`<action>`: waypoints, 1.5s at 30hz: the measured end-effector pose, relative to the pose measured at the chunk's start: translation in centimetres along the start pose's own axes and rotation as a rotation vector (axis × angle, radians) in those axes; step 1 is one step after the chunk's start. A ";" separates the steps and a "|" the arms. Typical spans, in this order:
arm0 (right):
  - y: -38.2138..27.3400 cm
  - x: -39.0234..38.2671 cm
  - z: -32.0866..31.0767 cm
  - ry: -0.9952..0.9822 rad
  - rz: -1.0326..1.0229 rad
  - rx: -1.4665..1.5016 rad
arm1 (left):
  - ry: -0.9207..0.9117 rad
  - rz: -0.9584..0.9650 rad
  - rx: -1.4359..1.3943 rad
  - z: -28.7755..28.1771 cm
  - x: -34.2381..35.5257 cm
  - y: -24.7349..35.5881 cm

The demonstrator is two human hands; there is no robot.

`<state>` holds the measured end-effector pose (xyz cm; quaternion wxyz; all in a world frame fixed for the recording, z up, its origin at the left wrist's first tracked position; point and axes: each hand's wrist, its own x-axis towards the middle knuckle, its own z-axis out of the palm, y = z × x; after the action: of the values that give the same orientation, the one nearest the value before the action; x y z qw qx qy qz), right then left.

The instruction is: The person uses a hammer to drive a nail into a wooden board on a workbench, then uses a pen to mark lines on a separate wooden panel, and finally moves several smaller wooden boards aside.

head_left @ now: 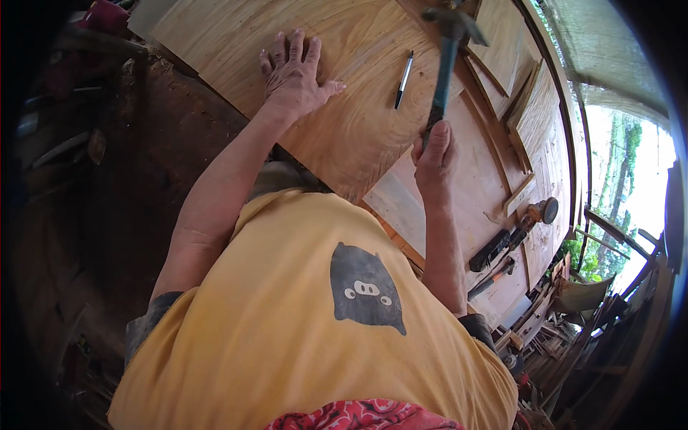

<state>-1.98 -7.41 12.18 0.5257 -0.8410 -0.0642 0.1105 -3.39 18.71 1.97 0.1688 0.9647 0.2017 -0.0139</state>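
My left hand [295,80] lies flat with fingers spread on a broad, pale wooden board [351,136] with a bold grain. A hammer [446,75] with a teal handle is gripped in my right hand [435,156]. Its metal head is raised past the hand toward the far side and looks slightly blurred. Between the two hands a pen [404,80] rests on the board, nearer to the hammer.
Loose wooden strips and panels [534,115] lie along the right of the workbench [476,183]. A dark power tool [512,235] and a second hammer-like tool [491,278] sit nearer on that side. Scrap wood [555,365] is heaped at the lower right.
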 end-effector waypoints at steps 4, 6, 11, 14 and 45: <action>1.9 -1.1 0.7 0.026 -0.103 0.070 | 0.000 0.012 0.001 -0.4 0.4 0.2; 5.9 0.3 0.7 -0.129 0.013 -0.451 | -0.003 0.014 0.009 -0.6 0.1 0.2; 5.7 -0.7 1.2 -0.080 0.011 -0.386 | 0.011 0.019 -0.001 -0.5 -0.2 -0.1; 3.7 -2.1 0.9 -0.071 0.090 -0.274 | -0.161 0.082 -0.001 -1.1 -0.1 -1.4; 5.6 -7.8 0.9 -0.250 0.092 -0.437 | -0.160 0.243 0.029 -1.4 -3.0 -7.5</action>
<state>-9.76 -10.87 7.70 0.3140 -0.9164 -0.1129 0.2210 -9.14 24.55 1.19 0.1706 0.9802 0.0693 -0.0732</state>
